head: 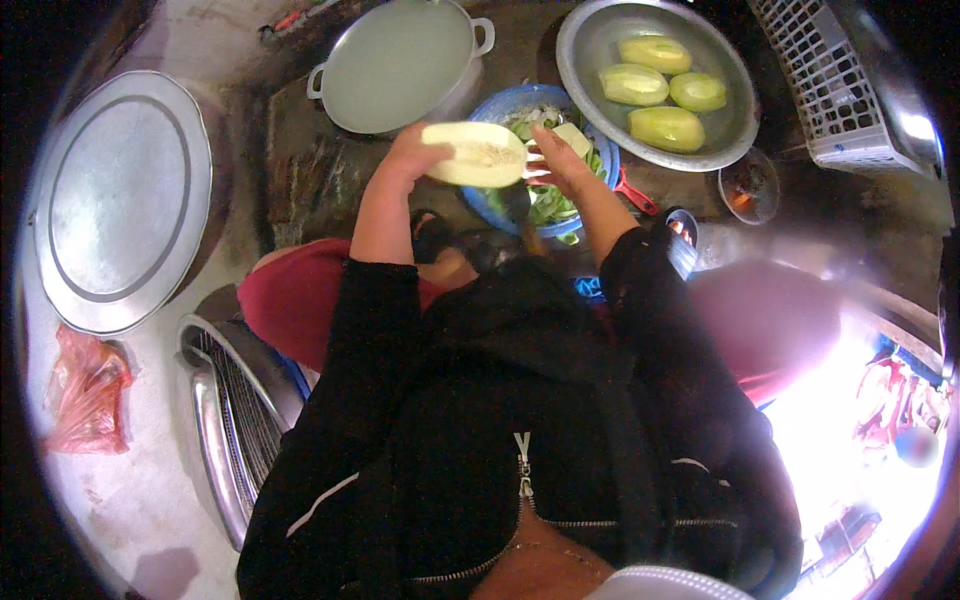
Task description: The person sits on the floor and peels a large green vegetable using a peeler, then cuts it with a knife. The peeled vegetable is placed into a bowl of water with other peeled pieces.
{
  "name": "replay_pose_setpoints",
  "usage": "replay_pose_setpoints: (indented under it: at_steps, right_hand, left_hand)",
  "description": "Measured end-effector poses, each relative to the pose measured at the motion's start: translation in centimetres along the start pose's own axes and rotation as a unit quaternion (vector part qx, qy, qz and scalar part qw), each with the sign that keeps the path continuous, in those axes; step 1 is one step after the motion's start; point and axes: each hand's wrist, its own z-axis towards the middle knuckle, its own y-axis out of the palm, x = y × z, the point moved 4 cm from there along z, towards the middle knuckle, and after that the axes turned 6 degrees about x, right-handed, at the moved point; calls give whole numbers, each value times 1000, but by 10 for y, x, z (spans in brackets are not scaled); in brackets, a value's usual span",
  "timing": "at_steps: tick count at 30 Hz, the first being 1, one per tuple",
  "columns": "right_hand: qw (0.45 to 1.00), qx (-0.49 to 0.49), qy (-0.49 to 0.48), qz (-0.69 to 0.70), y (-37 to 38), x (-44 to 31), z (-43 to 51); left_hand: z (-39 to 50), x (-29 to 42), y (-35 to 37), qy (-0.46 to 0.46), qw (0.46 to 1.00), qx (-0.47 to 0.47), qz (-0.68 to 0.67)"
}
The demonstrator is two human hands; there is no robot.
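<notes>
My left hand (420,154) grips the left end of a pale peeled vegetable half (476,155), perhaps green papaya, with its cut face up. At its right end is my right hand (559,161), thumb above and fingers curled against it. White strips show at those fingertips; whether they are a tool or glare I cannot tell. Below is a blue basin (480,210) holding green peelings (551,204) and seeds. Another pale cut piece (571,140) shows behind my right hand. A dark blade (516,202) with a wooden handle reaches over the basin's near side.
A metal basin (574,82) of water holds several peeled vegetables (666,129). Left of it stands a two-handled pot (397,67) of cloudy water. A red-handled tool (636,193), a bowl (750,187) and a white crate (855,150) are right; a round metal tray (112,202) is left.
</notes>
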Motion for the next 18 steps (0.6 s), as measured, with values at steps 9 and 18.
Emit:
replay_pose_setpoints:
  at_steps: [9, 18]
  right_hand:
    - [960, -72, 45, 267, 45, -52, -33]
    - [990, 82, -87, 71, 62, -106, -46]
  left_hand:
    - [-1, 52, 33, 88, 780, -153, -600]
    - [-4, 72, 41, 90, 796, -212, -560]
